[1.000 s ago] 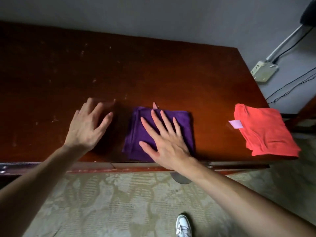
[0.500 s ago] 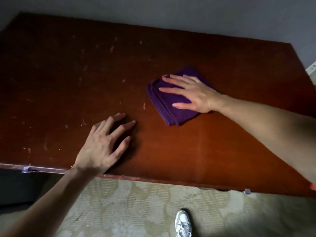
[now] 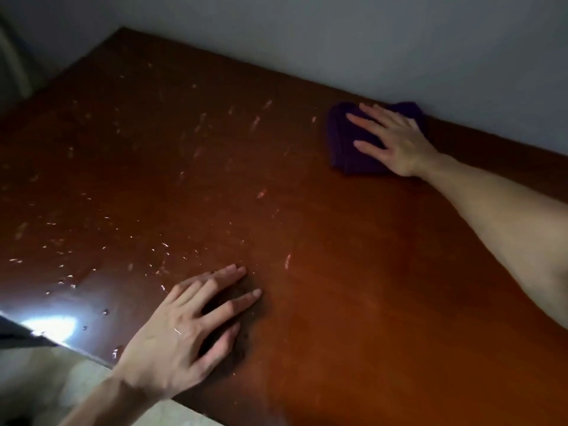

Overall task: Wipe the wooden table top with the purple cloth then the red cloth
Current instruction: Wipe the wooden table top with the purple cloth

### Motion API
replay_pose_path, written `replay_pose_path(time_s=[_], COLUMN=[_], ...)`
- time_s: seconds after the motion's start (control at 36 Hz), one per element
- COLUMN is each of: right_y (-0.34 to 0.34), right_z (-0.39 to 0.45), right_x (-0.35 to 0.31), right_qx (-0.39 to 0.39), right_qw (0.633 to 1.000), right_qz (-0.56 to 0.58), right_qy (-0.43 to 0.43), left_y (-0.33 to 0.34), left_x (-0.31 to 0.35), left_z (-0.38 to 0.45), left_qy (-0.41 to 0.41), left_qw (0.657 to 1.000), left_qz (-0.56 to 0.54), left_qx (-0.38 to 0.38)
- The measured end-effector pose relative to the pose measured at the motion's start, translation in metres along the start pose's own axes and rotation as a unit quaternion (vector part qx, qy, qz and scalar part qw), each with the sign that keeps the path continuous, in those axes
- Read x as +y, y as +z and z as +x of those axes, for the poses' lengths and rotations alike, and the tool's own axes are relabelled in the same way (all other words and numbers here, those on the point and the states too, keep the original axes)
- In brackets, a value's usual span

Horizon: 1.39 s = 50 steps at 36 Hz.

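Observation:
The folded purple cloth (image 3: 344,149) lies at the far edge of the wooden table top (image 3: 353,287), close to the wall. My right hand (image 3: 390,139) presses flat on the cloth, fingers spread and pointing left. My left hand (image 3: 187,330) rests flat on the bare wood near the front edge, fingers apart, holding nothing. Pale scuffs and specks mark the left half of the table. The red cloth is out of view.
A grey wall (image 3: 368,41) runs along the table's far edge. A bright glare (image 3: 52,327) sits on the front left corner. Patterned floor (image 3: 46,385) shows below the front edge.
My right hand has pushed the purple cloth from the front edge across the table to the far edge by the wall. My left hand stayed planted near the front. The view swung left, losing the red cloth.

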State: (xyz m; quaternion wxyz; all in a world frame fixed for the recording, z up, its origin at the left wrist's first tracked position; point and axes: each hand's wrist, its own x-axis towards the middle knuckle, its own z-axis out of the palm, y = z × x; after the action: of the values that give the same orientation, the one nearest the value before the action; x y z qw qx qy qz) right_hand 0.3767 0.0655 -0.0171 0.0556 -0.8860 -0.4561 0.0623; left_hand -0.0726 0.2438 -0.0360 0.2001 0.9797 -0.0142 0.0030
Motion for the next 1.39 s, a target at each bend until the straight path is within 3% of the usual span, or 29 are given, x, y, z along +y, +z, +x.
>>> replay_pose_path(time_s=[0.36,0.61,0.72,0.81,0.89,1.0,1.19,1.39], right_y=[0.022,0.056,0.069,0.080,0.088,0.096,0.076,0.060], right_z=[-0.019,-0.109,-0.154,-0.186,-0.221,-0.246,-0.213,-0.150], right_x=[-0.063,-0.179,-0.245,-0.289,-0.335,-0.355,-0.302,-0.253], right_qx=[0.041,0.060,0.076,0.056,0.035,0.032,-0.017,-0.035], right_qw=[0.977,0.973,0.971,0.974,0.983,0.994,0.996,0.986], right_qz=[0.010,-0.021,-0.014,-0.008,-0.012,-0.020,-0.039,-0.042], right_qy=[0.208,0.221,0.225,0.220,0.181,0.098,-0.084,-0.158], left_y=[0.003,0.002,0.000,-0.001,-0.011,-0.029,-0.056,-0.042], left_x=[-0.001,0.001,0.004,0.004,-0.006,-0.043,-0.105,-0.110], left_z=[-0.002,-0.004,-0.008,-0.011,-0.019,-0.028,-0.034,-0.036], left_qy=[0.020,0.040,0.040,-0.004,-0.080,-0.066,-0.030,-0.037], left_qw=[0.999,0.995,0.987,0.981,0.976,0.980,0.989,0.993], left_qz=[0.014,0.057,0.078,0.075,0.055,0.084,0.121,0.086], left_qx=[0.031,0.071,0.132,0.178,0.196,0.167,0.083,0.071])
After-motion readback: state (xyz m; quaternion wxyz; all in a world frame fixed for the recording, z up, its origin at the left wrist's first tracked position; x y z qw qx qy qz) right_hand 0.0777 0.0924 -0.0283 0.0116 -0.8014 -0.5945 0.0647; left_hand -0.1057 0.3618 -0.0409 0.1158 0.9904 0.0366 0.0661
